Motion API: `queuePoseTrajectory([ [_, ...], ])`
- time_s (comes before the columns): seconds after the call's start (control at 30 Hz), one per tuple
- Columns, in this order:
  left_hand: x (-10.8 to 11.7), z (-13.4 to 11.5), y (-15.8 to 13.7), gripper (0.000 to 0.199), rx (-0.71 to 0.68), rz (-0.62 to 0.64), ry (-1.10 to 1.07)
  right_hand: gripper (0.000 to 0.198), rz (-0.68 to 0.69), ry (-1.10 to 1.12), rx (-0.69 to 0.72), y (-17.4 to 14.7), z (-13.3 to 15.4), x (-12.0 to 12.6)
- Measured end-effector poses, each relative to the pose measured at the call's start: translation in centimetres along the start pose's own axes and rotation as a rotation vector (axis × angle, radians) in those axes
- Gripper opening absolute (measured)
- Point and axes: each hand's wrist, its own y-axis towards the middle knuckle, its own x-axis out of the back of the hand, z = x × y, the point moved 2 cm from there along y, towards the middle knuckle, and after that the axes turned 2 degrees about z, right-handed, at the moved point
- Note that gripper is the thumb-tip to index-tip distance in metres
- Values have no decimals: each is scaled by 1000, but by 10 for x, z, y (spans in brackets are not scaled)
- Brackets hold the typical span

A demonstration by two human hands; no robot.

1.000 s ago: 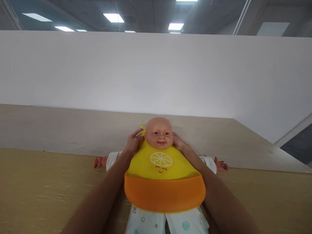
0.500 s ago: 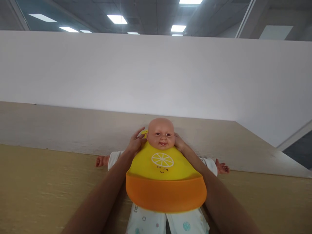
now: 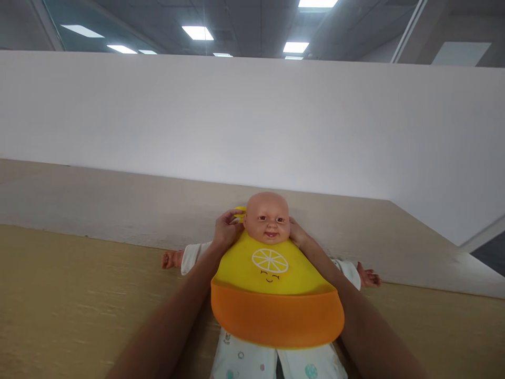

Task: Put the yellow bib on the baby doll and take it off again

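A baby doll (image 3: 267, 209) lies face up with its arms spread wide. Over its chest is a yellow bib (image 3: 240, 266) with a white citrus slice and a smiling face printed on it, and an orange catch pocket (image 3: 276, 318) along the bottom. Beside the doll's head, my left hand (image 3: 228, 229) pinches the bib's yellow neck strap (image 3: 240, 210). My right hand (image 3: 299, 231) is at the other side of the neck, its fingers hidden behind the head. White patterned clothing (image 3: 252, 360) shows below the bib.
The doll rests across a yellowish wood-look surface (image 3: 90, 300) and a paler strip (image 3: 118, 202) behind it. A white partition (image 3: 236, 121) rises at the back, with ceiling lights above it.
The fingers of my left hand have closed in on the neck strap, where the index finger stood raised before. My right hand stays by the neck. The whole view has shifted slightly.
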Motion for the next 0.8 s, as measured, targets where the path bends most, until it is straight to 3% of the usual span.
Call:
queuePoseTrajectory([
  [0.23,-4,-5,-3,58,-39,-8,-62,28,0,85,-62,3,-7,1],
  [0.63,-7,-13,-8,34,53,-125,-57,26,69,103,-76,3,-8,1],
  [0.8,-2,-9,-4,38,54,-156,-95,34,95,83,-75,11,-13,6],
])
